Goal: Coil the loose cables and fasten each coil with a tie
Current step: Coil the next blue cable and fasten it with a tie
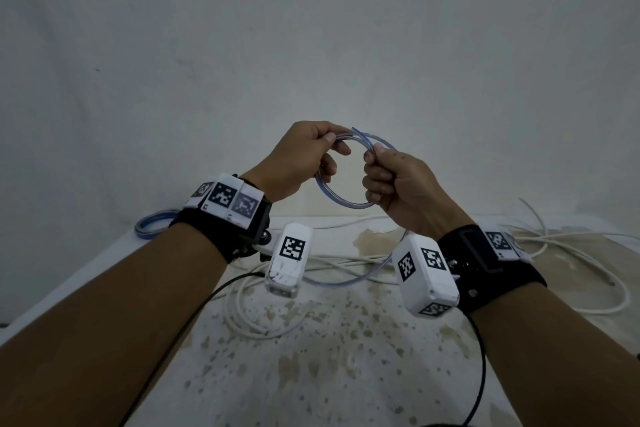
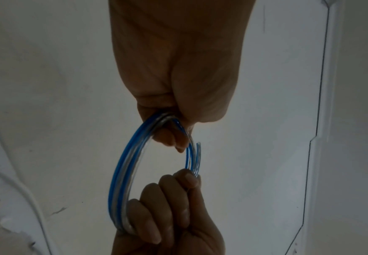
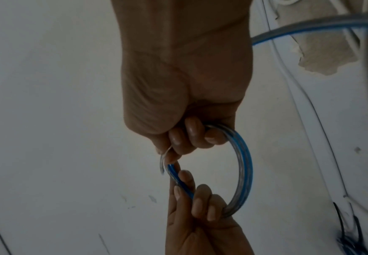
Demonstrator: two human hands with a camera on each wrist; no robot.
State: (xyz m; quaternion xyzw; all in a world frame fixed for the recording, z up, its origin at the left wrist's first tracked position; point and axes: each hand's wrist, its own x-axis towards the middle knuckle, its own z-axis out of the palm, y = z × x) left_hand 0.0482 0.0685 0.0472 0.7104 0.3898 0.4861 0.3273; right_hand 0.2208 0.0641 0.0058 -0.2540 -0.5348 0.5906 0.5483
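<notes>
Both hands hold a small coil of clear cable with a blue stripe [image 1: 343, 205] up in front of the wall, above the table. My left hand [image 1: 325, 146] grips the coil's top left, fingers curled round the bundled loops [image 2: 121, 172]. At the coil's right side, my right hand [image 1: 375, 163] pinches the strands [image 3: 244, 172] in a fist. One short cut end [image 1: 356, 132] sticks out at the top between the hands. From under my right hand the cable's loose tail [image 1: 346, 280] drops to the table and curves across it.
The table [image 1: 346, 385] is white and stained, with its far edge at the wall. A bundled blue coil [image 1: 152, 226] lies at its back left. Loose white cables [image 1: 571, 246] sprawl at the right, and a white loop [image 1: 249, 319] lies in the middle. Black device leads [image 1: 207, 298] hang from my wrists.
</notes>
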